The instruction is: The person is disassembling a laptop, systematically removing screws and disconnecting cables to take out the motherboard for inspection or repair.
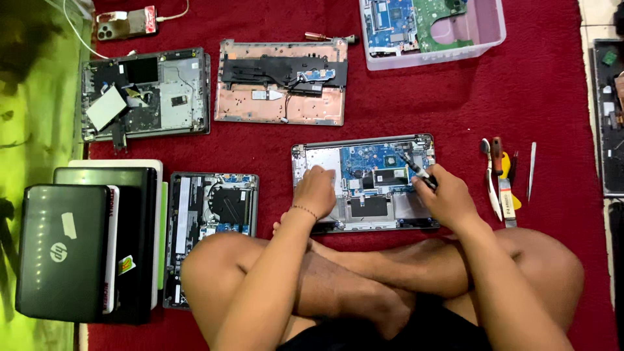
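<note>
An opened silver laptop base [312, 156] lies on the red cloth in front of my crossed legs, its blue circuit board [367, 159] exposed. My left hand [314, 190] rests flat on the left part of the base, fingers curled. My right hand [447, 195] grips a dark screwdriver [416, 170] with its tip pointing up-left onto the board near the middle of the base.
Several hand tools [504, 175] lie right of the laptop. Other opened laptop shells [146, 94] [281, 81] [211, 208] lie behind and to the left. A stack of closed laptops [84, 244] sits far left, a clear bin with boards [432, 29] far back, a phone [127, 23] top left.
</note>
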